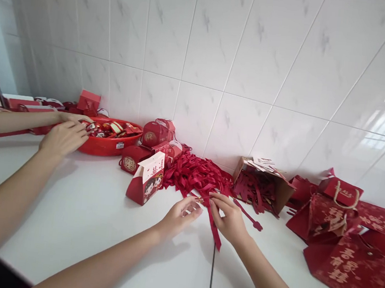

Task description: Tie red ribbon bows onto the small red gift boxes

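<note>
My left hand (181,215) is in the middle of the white table, thumb and fingers curled. At its fingertips is a small gold-and-red piece (199,200), too small to name. Facing it, my right hand (229,217) pinches with thumb and forefinger at a red ribbon (215,232), whose tail trails down onto the table. Just behind both hands lies a heap of loose red ribbons (201,174). To the left of my left hand a red and white gift box (146,180) with a cartoon print stands upright. A dark red strip (248,216) lies right of my right hand.
An open cardboard box (281,194) on its side spills red strips. Red gift bags (345,263) crowd the right. At left, a co-worker's hands (64,139) reach into a red basin (104,146) of wrapped sweets. Red boxes (154,133) line the tiled wall.
</note>
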Demonstrator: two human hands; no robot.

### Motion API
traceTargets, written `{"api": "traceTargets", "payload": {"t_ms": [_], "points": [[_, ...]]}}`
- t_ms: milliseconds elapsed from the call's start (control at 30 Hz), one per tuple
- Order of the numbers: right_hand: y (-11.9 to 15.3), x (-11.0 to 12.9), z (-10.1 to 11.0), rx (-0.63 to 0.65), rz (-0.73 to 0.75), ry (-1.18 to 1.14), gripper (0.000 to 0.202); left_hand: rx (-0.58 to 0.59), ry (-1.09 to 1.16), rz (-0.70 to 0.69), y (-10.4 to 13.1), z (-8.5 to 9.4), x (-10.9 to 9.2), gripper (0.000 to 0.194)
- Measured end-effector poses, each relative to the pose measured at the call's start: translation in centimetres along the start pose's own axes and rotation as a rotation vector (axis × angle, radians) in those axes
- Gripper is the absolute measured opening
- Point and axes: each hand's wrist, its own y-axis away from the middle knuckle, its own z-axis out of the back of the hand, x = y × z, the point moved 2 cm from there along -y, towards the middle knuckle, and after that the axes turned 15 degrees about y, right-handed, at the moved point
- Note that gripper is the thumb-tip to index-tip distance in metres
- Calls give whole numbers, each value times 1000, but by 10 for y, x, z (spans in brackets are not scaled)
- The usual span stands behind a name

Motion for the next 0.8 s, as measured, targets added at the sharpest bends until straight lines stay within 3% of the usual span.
{"api": "traceTargets", "payload": {"t_ms": [200, 567, 700, 800], "points": [[16, 6, -16, 52, 16, 25, 22, -129, 58, -35, -3, 3, -6, 32], [21, 17, -17, 11, 149, 151, 19, -137, -57, -103, -1, 8, -2, 27], [23, 16, -16, 8, 112, 119, 15, -142, -115, -132, -1, 9, -3, 25], [21, 16, -15, 30, 3, 14, 24, -130, -118, -138, -1, 9, -4, 23]]}}
